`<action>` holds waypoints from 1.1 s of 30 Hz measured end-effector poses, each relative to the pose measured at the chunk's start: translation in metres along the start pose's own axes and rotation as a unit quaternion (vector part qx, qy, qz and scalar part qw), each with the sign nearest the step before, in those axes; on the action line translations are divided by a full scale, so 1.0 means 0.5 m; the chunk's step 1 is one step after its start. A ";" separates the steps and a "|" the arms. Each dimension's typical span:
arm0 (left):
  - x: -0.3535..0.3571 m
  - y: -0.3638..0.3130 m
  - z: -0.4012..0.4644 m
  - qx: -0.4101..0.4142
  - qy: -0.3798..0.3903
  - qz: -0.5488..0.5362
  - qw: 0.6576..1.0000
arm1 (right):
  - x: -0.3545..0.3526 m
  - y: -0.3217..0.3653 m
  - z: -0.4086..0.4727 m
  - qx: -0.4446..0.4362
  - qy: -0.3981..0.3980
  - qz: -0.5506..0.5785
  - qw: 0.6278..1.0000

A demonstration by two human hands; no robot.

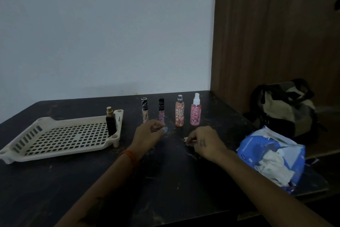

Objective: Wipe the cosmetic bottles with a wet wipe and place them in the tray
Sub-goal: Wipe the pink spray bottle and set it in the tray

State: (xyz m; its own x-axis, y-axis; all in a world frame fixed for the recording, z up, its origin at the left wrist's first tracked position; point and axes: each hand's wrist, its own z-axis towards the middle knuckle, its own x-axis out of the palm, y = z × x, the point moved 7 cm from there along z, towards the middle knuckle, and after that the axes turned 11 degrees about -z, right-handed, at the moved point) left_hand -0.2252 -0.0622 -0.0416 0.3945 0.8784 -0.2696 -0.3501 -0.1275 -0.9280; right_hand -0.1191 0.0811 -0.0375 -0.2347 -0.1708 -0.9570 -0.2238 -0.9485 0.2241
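Dim frame, detail was poor. Dark bottle (111,123) with gold cap stood upright in the tray (55,137), at its far right corner. Four more bottles stood in a row on the dark table (73,180): beige tube (144,109), purple tube (161,109), orange spray (179,110), pink spray (195,109). Left hand (149,133) hovered before the tubes, fingers loosely curled, holding nothing visible. Right hand (202,144) pinched a small scrap of white wipe (186,139), mostly hidden under the fingers. Wipe pack (272,155) lay at the right, bag (285,109) beyond it.
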 end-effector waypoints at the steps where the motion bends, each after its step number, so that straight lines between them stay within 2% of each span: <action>1: 0.017 -0.005 0.005 -0.003 0.006 -0.018 1.000 | -0.011 0.000 0.004 -0.001 -0.016 0.012 1.000; 4: 0.058 0.000 0.009 0.006 0.021 -0.042 0.999 | -0.076 -0.014 0.021 0.006 -0.109 0.084 0.990; 7: 0.064 0.013 0.006 0.034 0.021 -0.008 0.999 | -0.170 -0.052 0.060 0.038 -0.238 0.126 0.962; 9: 0.062 0.020 0.008 0.033 0.031 -0.017 0.999 | -0.210 -0.069 0.096 0.063 -0.272 0.118 0.953; 15: 0.059 0.032 0.015 0.002 0.027 -0.075 0.997 | -0.184 -0.059 0.180 0.068 -0.166 0.063 0.982; 20: 0.063 0.024 0.014 0.004 0.040 -0.076 0.996 | -0.181 -0.052 0.182 0.070 -0.149 0.033 0.986; 24: 0.058 0.021 0.011 -0.030 0.038 -0.170 0.984 | -0.196 -0.054 0.157 0.067 -0.138 0.021 0.988; 29: 0.052 -0.004 0.004 -0.034 0.065 -0.243 0.967 | -0.213 -0.010 0.093 -0.008 -0.137 0.027 0.990; 33: 0.069 -0.013 -0.004 -0.066 0.152 -0.285 0.944 | -0.183 0.053 0.058 -0.078 -0.092 0.067 0.990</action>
State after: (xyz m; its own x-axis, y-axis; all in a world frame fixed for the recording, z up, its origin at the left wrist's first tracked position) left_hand -0.2078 -0.0318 -0.0454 0.7200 0.6512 0.2399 0.0935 0.2515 -0.9633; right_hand -0.1311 0.0791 0.0612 -0.4242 -0.2597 -0.8675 -0.0332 -0.9529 0.3015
